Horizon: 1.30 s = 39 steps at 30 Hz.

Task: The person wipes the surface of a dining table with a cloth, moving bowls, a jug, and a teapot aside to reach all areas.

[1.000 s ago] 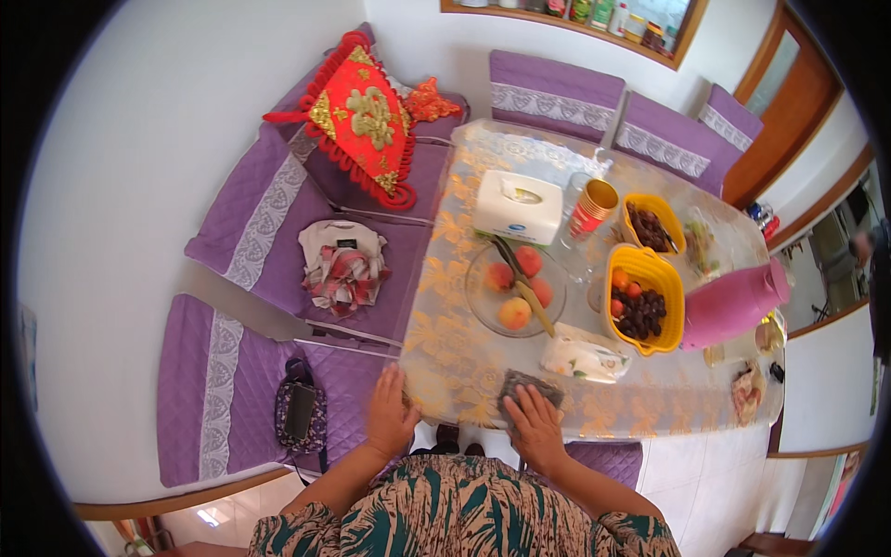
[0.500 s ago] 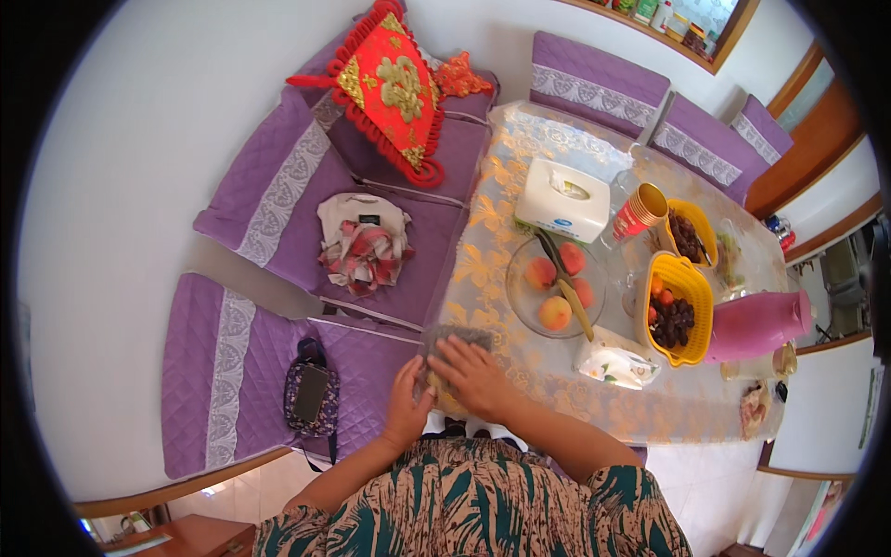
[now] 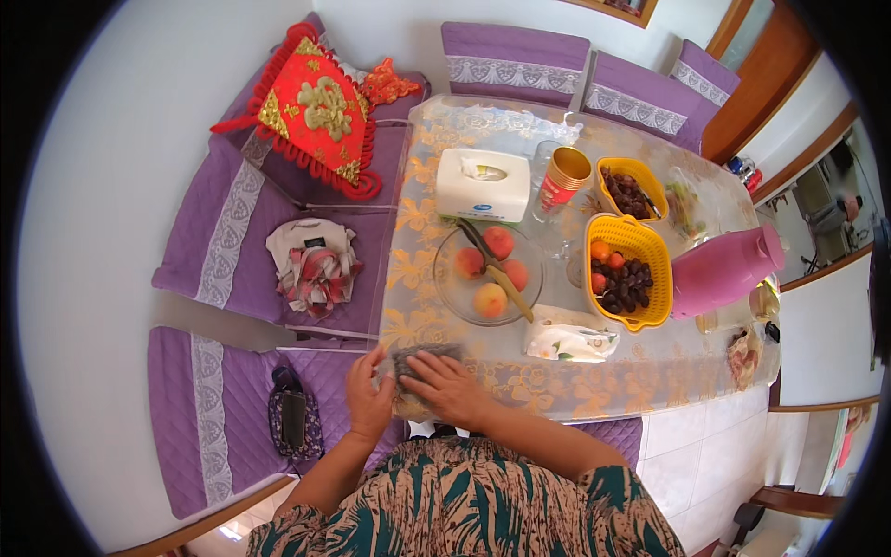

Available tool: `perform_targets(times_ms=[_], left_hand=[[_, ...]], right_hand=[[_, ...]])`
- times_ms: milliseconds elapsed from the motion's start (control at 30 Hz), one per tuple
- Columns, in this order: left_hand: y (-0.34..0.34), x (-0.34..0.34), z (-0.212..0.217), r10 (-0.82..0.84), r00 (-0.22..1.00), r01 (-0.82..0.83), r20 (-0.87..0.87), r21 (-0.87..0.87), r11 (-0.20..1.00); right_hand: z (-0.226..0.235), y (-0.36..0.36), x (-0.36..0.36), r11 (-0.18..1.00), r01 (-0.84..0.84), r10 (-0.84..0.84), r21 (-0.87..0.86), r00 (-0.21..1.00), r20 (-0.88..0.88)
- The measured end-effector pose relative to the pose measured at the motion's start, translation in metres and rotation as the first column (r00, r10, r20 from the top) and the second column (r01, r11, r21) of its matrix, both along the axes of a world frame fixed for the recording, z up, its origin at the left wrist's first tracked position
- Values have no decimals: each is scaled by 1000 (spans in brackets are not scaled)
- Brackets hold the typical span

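Across the middle of the scene runs a long glass table [image 3: 557, 371] with a gold-flowered cover, purple cushioned seats [image 3: 232, 278] along its left and far sides. On its far half stand a white tissue box [image 3: 483, 184], a stack of orange paper cups [image 3: 563, 176], two yellow baskets [image 3: 633, 269] of fruit and a pink jug [image 3: 729, 269] lying toward the right. Nearer sits a clear glass bowl [image 3: 487, 274] of peaches with a knife [image 3: 497, 269] laid across it, and a soft tissue pack [image 3: 571, 342] just to its right.

At the near left corner of the table lies a dark grey cloth [image 3: 422, 357], bunched and partly hidden. It looks light, soft and limp, likely to fold and drag rather than slide cleanly, so I judge a flat palm on top or a pinch at a free edge the best hold.

Right hand [image 3: 450, 385] lies palm down on the cloth, fingers spread and pointing left, pressing rather than grasping, its forearm crossing in from the near right. Left hand [image 3: 368, 401] rests at the table's corner edge, just beside the cloth, fingers loosely curled over the rim; whether it pinches the cloth I cannot tell.
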<state>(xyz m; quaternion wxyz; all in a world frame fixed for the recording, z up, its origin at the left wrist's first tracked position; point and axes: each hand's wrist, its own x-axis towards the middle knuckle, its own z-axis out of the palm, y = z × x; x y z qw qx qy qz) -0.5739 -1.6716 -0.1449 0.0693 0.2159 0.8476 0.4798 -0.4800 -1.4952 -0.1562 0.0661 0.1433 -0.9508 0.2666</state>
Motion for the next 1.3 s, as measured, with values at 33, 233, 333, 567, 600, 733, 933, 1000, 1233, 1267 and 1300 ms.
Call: perform_targets(times_ms=[33, 233, 333, 567, 600, 733, 933, 1000, 1233, 1267, 1300], left_hand=[[14, 1, 7, -29, 982, 11, 189, 94, 996], [98, -15, 0, -143, 632, -174, 761, 320, 931], [119, -14, 0, -82, 607, -259, 791, 294, 920], [119, 30, -30, -300, 831, 226, 469, 207, 952], [130, 38, -31, -293, 845, 226, 447, 198, 954], [171, 59, -31, -234, 900, 196, 369, 138, 971], [211, 65, -24, -161, 915, 162, 370, 29, 986], [215, 64, -28, -135, 914, 141, 382, 13, 990], [221, 65, -53, -96, 896, 85, 434, 45, 995], [220, 67, -48, -97, 896, 81, 432, 56, 995], [219, 69, -40, -111, 880, 88, 463, 71, 994]], right_hand=[[-4, -2, -2, 1000, 4, -5, -22, 999, -39], [3, 56, 79, 998, -66, 65, 3, 986, 150], [22, 93, 140, 993, 93, -107, 69, 963, 247], [19, 130, 225, 796, 576, -605, 184, 763, 227], [13, 136, 232, 748, 634, -664, 195, 721, 199], [-6, 172, 245, 499, 837, -866, 223, 488, 107], [-38, 204, 234, 97, 970, -994, 222, 105, -29], [-41, 193, 218, 168, 959, -984, 230, 176, -17], [-10, 151, 201, 506, 845, -863, 176, 496, 101], [-11, 163, 211, 514, 832, -858, 210, 499, 121], [-11, 175, 221, 522, 818, -853, 241, 503, 140]])
